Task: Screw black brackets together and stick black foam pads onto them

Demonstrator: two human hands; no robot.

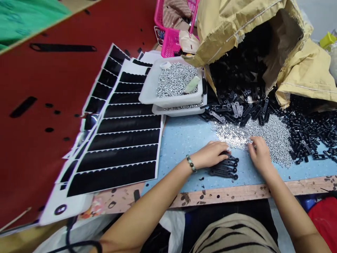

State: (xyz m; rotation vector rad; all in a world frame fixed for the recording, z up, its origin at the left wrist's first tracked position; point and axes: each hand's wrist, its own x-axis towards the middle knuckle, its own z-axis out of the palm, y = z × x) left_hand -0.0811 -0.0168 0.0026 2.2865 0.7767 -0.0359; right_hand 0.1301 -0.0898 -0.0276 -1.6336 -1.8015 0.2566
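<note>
My left hand [212, 154] lies palm down on a short row of black plastic strips [225, 167] laid side by side on the blue table top [184, 140]; its fingers curl over their far ends. My right hand [259, 153] is just to the right, fingertips pinched at the near edge of a loose heap of small silver screws [265, 135]. Whether a screw is between those fingertips I cannot make out. A bead bracelet [191, 163] circles my left wrist.
A big heap of black strips [310, 130] spills from a torn tan sack [244, 24] behind. Two stacked white trays [150, 88] hold more screws. Sheets of black adhesive strips [123, 140] lie left. A pink basket [171, 38] stands behind. The table's wooden edge [237, 191] runs near.
</note>
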